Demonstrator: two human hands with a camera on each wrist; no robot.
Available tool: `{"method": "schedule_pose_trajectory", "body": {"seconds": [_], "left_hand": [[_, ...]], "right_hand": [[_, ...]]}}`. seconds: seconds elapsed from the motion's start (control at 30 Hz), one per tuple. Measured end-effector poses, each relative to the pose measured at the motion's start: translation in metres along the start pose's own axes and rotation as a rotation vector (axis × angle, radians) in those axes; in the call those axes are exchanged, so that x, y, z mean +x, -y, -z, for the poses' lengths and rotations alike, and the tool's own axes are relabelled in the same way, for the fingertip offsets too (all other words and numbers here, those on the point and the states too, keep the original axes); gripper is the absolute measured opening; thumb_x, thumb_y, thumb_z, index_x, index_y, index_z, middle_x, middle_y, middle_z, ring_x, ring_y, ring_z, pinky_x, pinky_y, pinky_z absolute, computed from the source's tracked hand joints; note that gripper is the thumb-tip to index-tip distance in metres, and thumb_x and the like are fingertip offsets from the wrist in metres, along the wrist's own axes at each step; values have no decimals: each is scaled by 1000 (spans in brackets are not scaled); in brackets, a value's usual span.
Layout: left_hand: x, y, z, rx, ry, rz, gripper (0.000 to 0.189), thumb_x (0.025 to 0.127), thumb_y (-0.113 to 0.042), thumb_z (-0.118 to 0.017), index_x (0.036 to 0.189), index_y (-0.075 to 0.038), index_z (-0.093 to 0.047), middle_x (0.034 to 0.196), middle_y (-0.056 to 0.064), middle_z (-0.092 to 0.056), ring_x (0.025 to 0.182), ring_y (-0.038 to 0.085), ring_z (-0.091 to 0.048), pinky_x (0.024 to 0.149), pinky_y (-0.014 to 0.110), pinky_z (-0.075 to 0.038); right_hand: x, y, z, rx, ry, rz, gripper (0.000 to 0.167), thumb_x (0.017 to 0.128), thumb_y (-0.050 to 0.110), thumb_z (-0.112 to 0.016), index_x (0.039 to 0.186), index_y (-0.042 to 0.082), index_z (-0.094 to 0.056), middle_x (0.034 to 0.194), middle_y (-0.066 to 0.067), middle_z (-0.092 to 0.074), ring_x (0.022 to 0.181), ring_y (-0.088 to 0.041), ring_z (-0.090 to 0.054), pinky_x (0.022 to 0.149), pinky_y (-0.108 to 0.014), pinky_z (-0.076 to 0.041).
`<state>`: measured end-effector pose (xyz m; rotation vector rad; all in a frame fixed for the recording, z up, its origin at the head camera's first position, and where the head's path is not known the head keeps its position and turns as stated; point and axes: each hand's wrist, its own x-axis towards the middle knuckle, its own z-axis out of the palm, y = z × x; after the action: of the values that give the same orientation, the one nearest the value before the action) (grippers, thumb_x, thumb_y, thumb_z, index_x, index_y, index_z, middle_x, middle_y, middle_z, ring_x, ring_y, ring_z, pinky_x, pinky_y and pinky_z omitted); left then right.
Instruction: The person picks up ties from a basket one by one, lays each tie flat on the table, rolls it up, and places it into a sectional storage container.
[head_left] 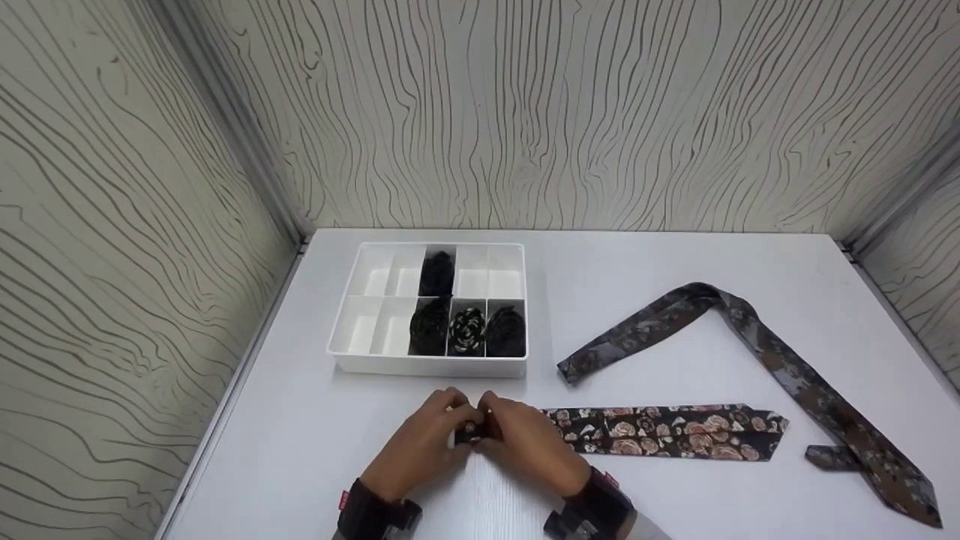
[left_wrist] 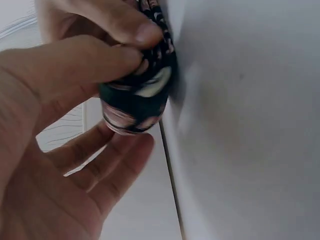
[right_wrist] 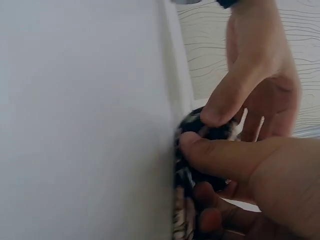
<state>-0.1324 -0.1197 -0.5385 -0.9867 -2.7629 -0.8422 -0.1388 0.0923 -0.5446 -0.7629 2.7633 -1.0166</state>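
Observation:
A dark necktie with pink roses (head_left: 660, 433) lies lengthwise on the table, its left end wound into a roll (left_wrist: 135, 102). My left hand (head_left: 424, 439) pinches this roll between thumb and fingers, with its other fingers spread below in the left wrist view. From the other side my right hand (head_left: 529, 442) grips the roll, its thumb pressed on the top of it in the right wrist view. The wide pointed end of the tie stretches out to the right of my right hand. Part of the roll is hidden behind the fingers.
Beyond my hands stands a white divided box (head_left: 427, 365); several of its compartments hold rolled dark ties, among them a patterned roll (head_left: 467, 330). A brown and grey patterned necktie (head_left: 795, 367) lies bent at the right. Patterned panels (head_left: 525, 112) enclose the table (head_left: 300, 420).

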Motion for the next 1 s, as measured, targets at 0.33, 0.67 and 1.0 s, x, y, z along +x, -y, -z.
{"method": "schedule_pose_trajectory", "body": {"seconds": [0.33,0.67,1.0], "left_hand": [[7,-4,3,-18,31,34,35,82,-7,-85,112,-19,-72,113,-6,-68,107,13,-60,95,32,-56],[11,-10,-1,-23,32,9,26,84,-11,-87,106,-19,-77,110,-6,-66,104,11,-60,93,28,-56],[13,-14,-6,24,-13,-72,28,81,-4,-83,103,-19,-78,109,-7,-68,100,12,-60,88,28,-55]], "right_hand": [[-3,-5,0,63,13,-34,30,91,23,-83,114,21,-64,99,5,-69,86,-8,-64,71,-24,-52],[-10,-9,2,-25,-40,-3,30,91,26,-83,114,23,-64,103,4,-72,91,-16,-71,75,-29,-57],[-19,-10,3,5,-64,-6,28,92,21,-82,112,22,-63,96,7,-68,84,-6,-63,71,-25,-53]]}}
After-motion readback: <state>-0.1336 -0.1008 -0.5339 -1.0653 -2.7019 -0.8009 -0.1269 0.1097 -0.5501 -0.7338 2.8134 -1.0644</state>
